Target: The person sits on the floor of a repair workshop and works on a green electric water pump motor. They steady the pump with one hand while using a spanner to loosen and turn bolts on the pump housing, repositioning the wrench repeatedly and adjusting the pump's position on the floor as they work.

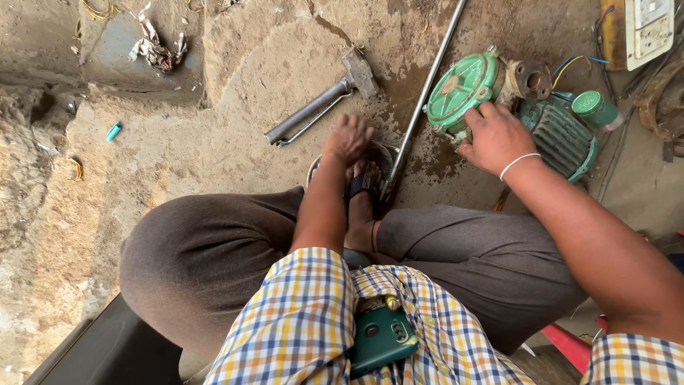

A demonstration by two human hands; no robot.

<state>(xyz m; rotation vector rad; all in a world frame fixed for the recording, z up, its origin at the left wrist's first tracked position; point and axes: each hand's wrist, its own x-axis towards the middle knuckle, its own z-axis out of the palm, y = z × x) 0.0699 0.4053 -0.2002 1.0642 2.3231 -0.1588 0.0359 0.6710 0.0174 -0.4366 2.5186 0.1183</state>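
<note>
I sit low on a dirty concrete floor with my knees bent. My right hand (495,137) rests on a green water pump (563,135), its fingers curled over the pump's round green end cover (462,89). My left hand (348,137) reaches down past my sandalled foot (363,189) into a small round metal bowl (388,153) on the floor; whether the fingers hold anything is hidden. A white band circles my right wrist.
A hammer with a metal pipe handle (320,103) lies just beyond my left hand. A long thin steel rod (426,89) runs diagonally between the hands. A small green can (595,108), coloured wires and an electrical board (645,28) are at the right. A green phone (381,339) sticks from my shirt pocket.
</note>
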